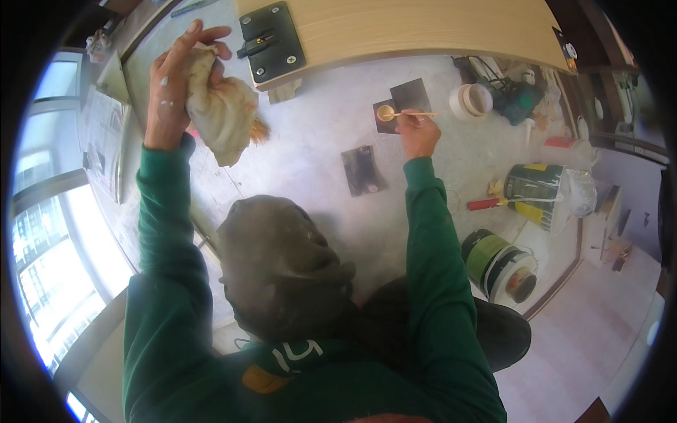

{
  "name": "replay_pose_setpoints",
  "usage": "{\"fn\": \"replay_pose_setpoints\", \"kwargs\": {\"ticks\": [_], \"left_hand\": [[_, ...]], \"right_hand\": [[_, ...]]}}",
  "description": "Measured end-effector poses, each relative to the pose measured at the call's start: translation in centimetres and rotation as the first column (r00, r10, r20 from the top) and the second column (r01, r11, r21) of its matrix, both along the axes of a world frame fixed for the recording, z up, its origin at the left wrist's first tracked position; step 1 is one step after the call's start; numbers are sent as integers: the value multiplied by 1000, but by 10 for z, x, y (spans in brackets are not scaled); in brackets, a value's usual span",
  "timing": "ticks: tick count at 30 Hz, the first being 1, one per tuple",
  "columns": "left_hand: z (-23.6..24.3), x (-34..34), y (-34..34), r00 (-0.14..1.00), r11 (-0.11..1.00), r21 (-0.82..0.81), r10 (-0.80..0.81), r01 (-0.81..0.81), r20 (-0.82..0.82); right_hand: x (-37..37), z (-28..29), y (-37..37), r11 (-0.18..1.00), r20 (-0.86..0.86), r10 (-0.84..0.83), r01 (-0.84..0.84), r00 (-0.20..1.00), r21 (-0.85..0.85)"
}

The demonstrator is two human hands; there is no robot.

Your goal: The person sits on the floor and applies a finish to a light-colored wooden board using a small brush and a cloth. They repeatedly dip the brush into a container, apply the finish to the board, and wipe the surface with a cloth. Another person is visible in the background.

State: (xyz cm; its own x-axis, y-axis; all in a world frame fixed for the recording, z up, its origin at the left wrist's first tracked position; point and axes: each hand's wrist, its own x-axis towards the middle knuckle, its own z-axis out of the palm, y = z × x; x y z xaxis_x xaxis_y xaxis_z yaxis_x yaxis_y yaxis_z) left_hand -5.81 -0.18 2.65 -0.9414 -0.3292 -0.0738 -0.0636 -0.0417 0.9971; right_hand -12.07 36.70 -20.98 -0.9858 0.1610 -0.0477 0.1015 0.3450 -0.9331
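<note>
At the upper left, my left hand [171, 95] holds a crumpled, stained off-white rag [222, 113] that hangs down beside the palm. White smears mark the back of this hand. Bristles of a straw-coloured brush [260, 130] stick out past the rag's edge. Farther right, my right hand [419, 134] pinches a thin, light stick [422, 113]. Its left end meets a small, round, tan cup or spoon bowl [385, 113]; whether they are one piece I cannot tell. Under it lie dark square sheets [410, 94], and another dark sheet [361, 170] lies nearer me.
A pale wooden panel [423, 28] with a black metal plate [272, 42] spans the far side. To the right stand a white tub [470, 102], a dark yellow-marked bucket [534, 187] with a red-handled tool [485, 204], and a green-banded bucket [489, 258]. Windows [60, 247] line the left.
</note>
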Motion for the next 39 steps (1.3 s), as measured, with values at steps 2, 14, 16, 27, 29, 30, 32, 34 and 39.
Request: {"fn": "replay_pose_setpoints", "kwargs": {"ticks": [2,14,16,27,29,30,32,34,39], "left_hand": [[5,-5,9,1000,999,-41,-3,3,-10],[-4,-17,10,998,994,-96,-50,47,-34],[-4,-20,13,999,999,-25,-32,32,-17],[1,-23,20,998,994,107,26,-32,56],[-7,-21,19,989,997,-80,-15,4,-145],[-11,-21,19,971,983,-182,-50,7,-234],[-3,-28,22,1000,993,114,12,-11,-10],[-2,-30,19,999,988,152,-33,33,-2],[-1,-28,20,998,976,209,-58,59,-9]], "right_hand": [[0,-8,2,997,-34,18,-15,999,76],[17,29,7,978,79,-91,104,993,-182],[22,31,10,944,160,-123,165,979,-286],[37,19,29,888,208,-216,281,954,-363],[35,28,31,838,212,-250,321,945,-442],[37,41,34,758,283,-306,413,909,-506],[45,69,43,578,347,-302,460,888,-674],[50,100,42,414,250,-192,309,949,-856],[66,191,-14,204,-106,99,-124,989,-971]]}}
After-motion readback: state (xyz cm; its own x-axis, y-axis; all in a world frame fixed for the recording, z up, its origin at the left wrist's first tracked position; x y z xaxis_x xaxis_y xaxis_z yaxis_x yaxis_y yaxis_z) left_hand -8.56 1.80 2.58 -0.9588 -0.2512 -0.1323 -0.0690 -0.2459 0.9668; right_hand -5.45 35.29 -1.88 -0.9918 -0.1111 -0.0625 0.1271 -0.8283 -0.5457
